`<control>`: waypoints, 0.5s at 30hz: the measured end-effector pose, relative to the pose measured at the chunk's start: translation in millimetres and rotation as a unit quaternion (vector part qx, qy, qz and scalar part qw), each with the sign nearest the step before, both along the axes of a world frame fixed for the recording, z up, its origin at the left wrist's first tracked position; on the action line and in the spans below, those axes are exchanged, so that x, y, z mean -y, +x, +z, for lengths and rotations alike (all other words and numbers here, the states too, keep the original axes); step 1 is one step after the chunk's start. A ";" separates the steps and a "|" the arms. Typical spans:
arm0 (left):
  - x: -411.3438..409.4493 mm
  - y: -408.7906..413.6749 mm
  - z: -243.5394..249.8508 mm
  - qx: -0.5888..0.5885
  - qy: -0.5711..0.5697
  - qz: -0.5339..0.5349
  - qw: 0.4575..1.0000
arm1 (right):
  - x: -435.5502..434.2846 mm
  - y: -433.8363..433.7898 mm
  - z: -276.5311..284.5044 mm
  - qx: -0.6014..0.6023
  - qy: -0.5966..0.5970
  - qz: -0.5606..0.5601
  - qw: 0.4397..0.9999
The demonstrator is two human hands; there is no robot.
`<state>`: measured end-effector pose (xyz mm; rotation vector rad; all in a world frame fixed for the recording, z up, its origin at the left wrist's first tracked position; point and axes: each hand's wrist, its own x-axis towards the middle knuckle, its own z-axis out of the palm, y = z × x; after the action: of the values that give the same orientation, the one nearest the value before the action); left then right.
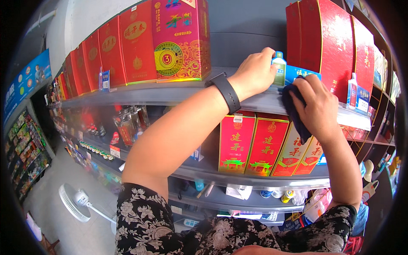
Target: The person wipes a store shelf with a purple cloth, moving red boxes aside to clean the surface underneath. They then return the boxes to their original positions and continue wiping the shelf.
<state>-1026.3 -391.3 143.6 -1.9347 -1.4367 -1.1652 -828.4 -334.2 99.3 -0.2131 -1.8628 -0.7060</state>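
My left hand (256,73), with a black band on its wrist, pinches the left edge of a bottle-shaped display card (279,70) at the front of the top shelf (251,99). A blue sign panel (301,73) extends to the right from the bottle shape. Bunched under the fingers of my right hand (318,108) is a dark cloth (294,106), which hangs down past the shelf's front edge. The cloth is just below the blue panel; whether they touch cannot be made out.
Red gift boxes (110,51) line the top shelf on the left, with larger red boxes (336,47) on the right. Boxed bottles (237,143) and glass bottles (126,122) stand one shelf lower. A white fan (75,202) is on the floor at lower left.
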 end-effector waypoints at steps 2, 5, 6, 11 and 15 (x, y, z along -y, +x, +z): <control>3.6 -2.9 0.2 -0.005 0.033 -0.005 0.999 | 9.1 -7.3 -0.9 0.019 0.017 0.008 1.000; 28.9 -31.0 21.9 -0.099 0.239 0.099 0.961 | 11.6 -9.3 -3.5 0.025 0.014 0.021 0.999; 44.1 -49.5 31.8 -0.104 0.275 0.164 0.942 | 12.5 -8.3 -4.1 0.024 0.009 0.025 0.999; 70.9 -117.6 44.4 0.025 0.257 0.424 0.868 | 9.1 -5.7 -5.0 0.029 -0.008 0.050 0.998; 73.3 -134.1 40.9 0.123 0.168 0.424 0.881 | 11.8 -9.9 -2.1 0.038 -0.008 0.048 0.998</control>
<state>-1160.5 -464.6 184.5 -0.7658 -1.7799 -1.1199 -838.3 -346.0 97.2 -0.1082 -1.9388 -0.6416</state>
